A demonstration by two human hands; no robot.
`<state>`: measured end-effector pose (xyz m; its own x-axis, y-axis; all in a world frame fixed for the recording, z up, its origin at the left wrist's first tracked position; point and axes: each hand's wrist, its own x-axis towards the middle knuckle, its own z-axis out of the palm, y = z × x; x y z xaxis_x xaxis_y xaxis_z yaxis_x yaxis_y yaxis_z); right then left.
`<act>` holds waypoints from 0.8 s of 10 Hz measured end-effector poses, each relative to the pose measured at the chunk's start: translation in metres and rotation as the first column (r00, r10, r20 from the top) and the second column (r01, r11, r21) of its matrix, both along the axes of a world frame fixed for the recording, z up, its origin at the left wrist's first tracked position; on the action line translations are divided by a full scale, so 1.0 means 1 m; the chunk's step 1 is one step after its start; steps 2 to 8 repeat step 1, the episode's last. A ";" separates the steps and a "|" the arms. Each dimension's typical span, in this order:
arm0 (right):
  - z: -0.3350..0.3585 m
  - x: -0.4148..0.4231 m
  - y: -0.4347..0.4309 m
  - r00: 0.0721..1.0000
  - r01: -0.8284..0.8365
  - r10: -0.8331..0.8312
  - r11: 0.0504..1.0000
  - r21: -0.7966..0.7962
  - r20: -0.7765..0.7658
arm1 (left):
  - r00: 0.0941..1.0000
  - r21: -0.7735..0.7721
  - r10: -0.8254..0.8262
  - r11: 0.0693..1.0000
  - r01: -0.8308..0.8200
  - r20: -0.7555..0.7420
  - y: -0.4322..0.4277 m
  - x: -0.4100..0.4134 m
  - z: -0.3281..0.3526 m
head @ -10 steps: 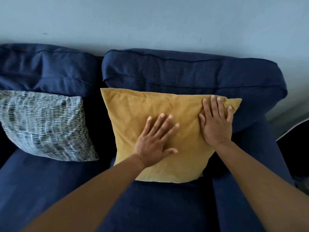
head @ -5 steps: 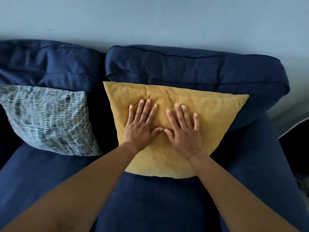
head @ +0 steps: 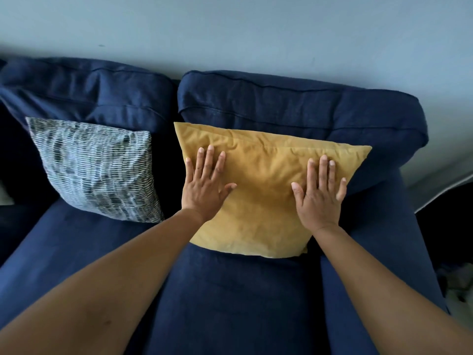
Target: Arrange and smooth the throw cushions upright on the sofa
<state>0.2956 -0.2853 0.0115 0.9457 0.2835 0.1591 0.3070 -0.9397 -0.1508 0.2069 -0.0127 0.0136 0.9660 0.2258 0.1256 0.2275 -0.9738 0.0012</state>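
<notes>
Where both arms reach forward and down, a dark blue sofa (head: pixel 230 298) fills nearly the whole view, its seat under the forearms and its two back cushions beyond the fingertips, with a pale grey-blue wall (head: pixel 256 29) rising behind them. The right back cushion (head: pixel 294 106) stands directly past both hands; the left back cushion (head: pixel 84 90) lies off to the left of the left hand, the seam between the two running just beyond that hand's fingers. The sofa's right armrest (head: pixel 399 226) sits just outside the right wrist.

Under both palms is the mustard-yellow throw cushion (head: pixel 263 185), propped upright and leaning back against the right back cushion, its lower edge resting on the seat just beyond the wrists. Its upper edge shows some creases between and above the fingertips.

To the left of the left hand, just beside the yellow cushion with a dark gap between them, a grey and white patterned throw cushion (head: pixel 97 170) leans tilted against the left back cushion.

The left hand (head: pixel 204 185) lies flat near the yellow cushion's left edge, fingers spread and pointing up, gripping nothing. The right hand (head: pixel 318 198) lies flat near the cushion's right side, likewise splayed and pressing on the fabric rather than clasping it. The two hands are well apart, with a bare stretch of yellow fabric between them.
</notes>
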 end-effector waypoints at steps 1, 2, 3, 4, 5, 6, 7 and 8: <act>0.036 -0.017 -0.003 0.997 -0.032 0.019 0.984 0.173 0.078 | 0.997 -0.017 -0.022 1.000 0.023 0.075 0.001 -0.024 0.024; 0.036 -0.017 -0.003 0.997 -0.032 0.019 0.984 0.173 0.078 | 0.997 -0.017 -0.022 1.000 0.023 0.075 0.001 -0.024 0.024; 0.036 -0.017 -0.003 0.997 -0.032 0.019 0.984 0.173 0.078 | 0.997 -0.017 -0.022 1.000 0.023 0.075 0.001 -0.024 0.024; 0.036 -0.017 -0.003 0.997 -0.032 0.019 0.984 0.173 0.078 | 0.997 -0.017 -0.022 1.000 0.023 0.075 0.001 -0.024 0.024; 0.036 -0.017 -0.003 0.997 -0.032 0.019 0.984 0.173 0.078 | 0.997 -0.017 -0.022 1.000 0.023 0.075 0.001 -0.024 0.024; 0.036 -0.017 -0.003 0.997 -0.032 0.019 0.984 0.173 0.078 | 0.997 -0.017 -0.022 1.000 0.023 0.075 0.001 -0.024 0.024; 0.036 -0.017 -0.003 0.997 -0.032 0.019 0.984 0.173 0.078 | 0.997 -0.017 -0.022 1.000 0.023 0.075 0.001 -0.024 0.024; 0.036 -0.017 -0.003 0.997 -0.032 0.019 0.984 0.173 0.078 | 0.997 -0.017 -0.022 1.000 0.023 0.075 0.001 -0.024 0.024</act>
